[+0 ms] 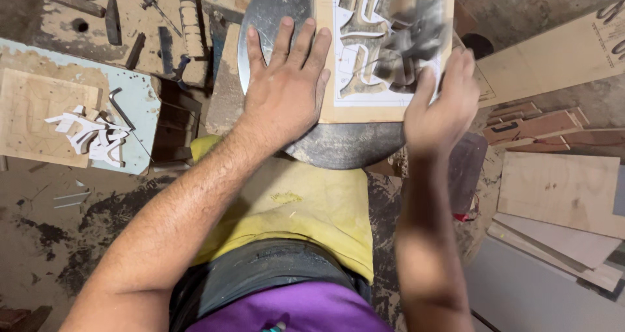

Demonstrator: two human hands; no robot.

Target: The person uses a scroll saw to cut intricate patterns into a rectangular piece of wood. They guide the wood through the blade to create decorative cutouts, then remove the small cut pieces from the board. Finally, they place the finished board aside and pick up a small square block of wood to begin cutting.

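A plywood board (355, 114) with a white paper pattern and cut-out curved shapes lies on a round grey metal saw table (338, 146). My left hand (286, 88) rests flat, fingers spread, on the metal table and against the board's left edge. My right hand (439, 104) grips the board's right edge, blurred by motion. The board's middle, around the cut-outs (390, 52), is smeared by blur.
A pale blue bench (140, 110) at left carries a plywood piece (26, 120), white cut-out shapes (91, 133) and an L-shaped hex key (120, 107). Hand tools (146, 26) lie behind. Plywood offcuts (560, 189) stack at right. A yellow cloth (306, 208) covers my lap.
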